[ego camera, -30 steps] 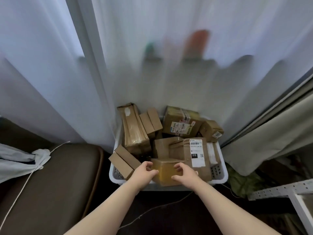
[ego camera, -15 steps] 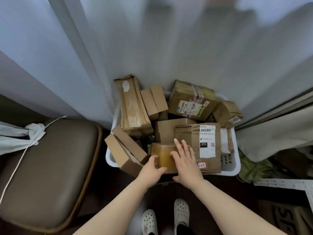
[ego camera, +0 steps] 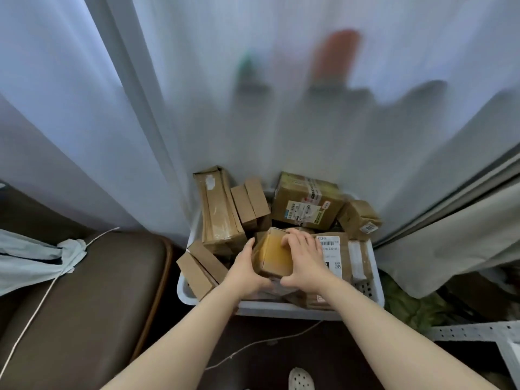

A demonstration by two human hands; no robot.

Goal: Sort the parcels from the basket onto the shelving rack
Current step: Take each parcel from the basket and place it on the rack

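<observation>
Cardboard, amber-taped: the small brown box parcel (ego camera: 274, 253) sits near the front rim of the white plastic basket (ego camera: 281, 307), with the left hand (ego camera: 246, 270) and right hand (ego camera: 306, 261) curled round its sides. Best to lift it straight up and keep it level.

The small box (ego camera: 274, 253) is brown cardboard, its top face covered in glossy yellowish tape. The long parcel (ego camera: 219, 212) is matt brown cardboard under shiny clear tape. The large parcel (ego camera: 306, 204) carries smooth white paper labels. The basket (ego camera: 281, 308) is smooth white plastic with a perforated wall. The curtain (ego camera: 253, 108) is sheer white cloth. The chair seat (ego camera: 98, 291) looks like smooth brown leather with a dull sheen. The shelving rack (ego camera: 472, 332) is white perforated metal.
</observation>
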